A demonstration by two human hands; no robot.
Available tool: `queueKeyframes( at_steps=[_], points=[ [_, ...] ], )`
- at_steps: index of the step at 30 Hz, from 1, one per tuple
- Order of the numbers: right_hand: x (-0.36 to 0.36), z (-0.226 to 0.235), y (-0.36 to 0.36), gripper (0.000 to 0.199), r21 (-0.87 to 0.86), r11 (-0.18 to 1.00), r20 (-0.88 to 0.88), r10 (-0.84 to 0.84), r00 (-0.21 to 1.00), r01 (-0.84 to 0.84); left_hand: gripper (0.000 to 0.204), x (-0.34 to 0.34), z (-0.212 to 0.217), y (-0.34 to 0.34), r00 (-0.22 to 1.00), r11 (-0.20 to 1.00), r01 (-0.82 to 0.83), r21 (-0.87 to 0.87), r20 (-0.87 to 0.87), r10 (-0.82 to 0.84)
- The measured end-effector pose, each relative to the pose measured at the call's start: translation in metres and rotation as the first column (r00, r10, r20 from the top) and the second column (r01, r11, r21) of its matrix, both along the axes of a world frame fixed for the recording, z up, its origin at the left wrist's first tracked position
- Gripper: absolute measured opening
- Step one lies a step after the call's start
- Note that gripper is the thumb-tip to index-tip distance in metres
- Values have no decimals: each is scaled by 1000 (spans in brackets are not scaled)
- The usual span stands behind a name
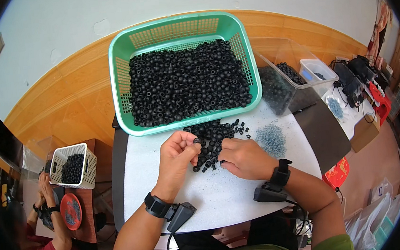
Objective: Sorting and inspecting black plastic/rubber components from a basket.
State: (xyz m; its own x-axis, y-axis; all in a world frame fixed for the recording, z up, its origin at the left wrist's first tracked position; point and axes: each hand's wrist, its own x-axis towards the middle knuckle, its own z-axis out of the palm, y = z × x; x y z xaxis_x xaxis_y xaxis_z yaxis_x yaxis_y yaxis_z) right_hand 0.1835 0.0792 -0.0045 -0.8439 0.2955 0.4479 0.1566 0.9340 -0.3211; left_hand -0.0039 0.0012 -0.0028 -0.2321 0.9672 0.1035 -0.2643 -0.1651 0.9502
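Note:
Between the thumb and fingers of my left hand (179, 154) is a small round black part (196, 141) with a hole in it. My right hand (248, 159) is closed in a pinch at the near right side of a loose pile of black parts (214, 135); a dark bit shows at its fingertips, too small to name. The pile lies on a white tabletop (169, 213), below the green basket (190, 125) full of similar black parts. A scatter of small blue-grey pieces (271, 140) lies to the right of my right hand.
Right of the basket stands a clear plastic bin (296, 86) with black parts and a small white container (318, 70). A dark pen-like stick (305, 108) lies nearby. At far left, another person's hands (46, 188) work beside a white basket (88, 170) and a red plate (72, 226).

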Motion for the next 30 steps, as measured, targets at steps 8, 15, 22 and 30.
queueKeyframes(
  at_steps=[8,15,22,30],
  points=[
    [-6,-1,-6,9,49,997,126,-66,990,60,8,2,-1,-1,998,999,39,-21,-39,-40],
    [-10,1,-3,7,-260,964,-88,-78,993,53,8,2,-3,-1,995,996,80,-29,-50,-81],
    [-2,2,7,7,-200,976,-113,-114,987,89,6,2,-3,0,993,995,88,-56,-72,-92],
    [1,13,-6,7,-80,997,76,15,997,-9,7,0,-5,0,997,997,73,-36,-34,-74]
  ],
)
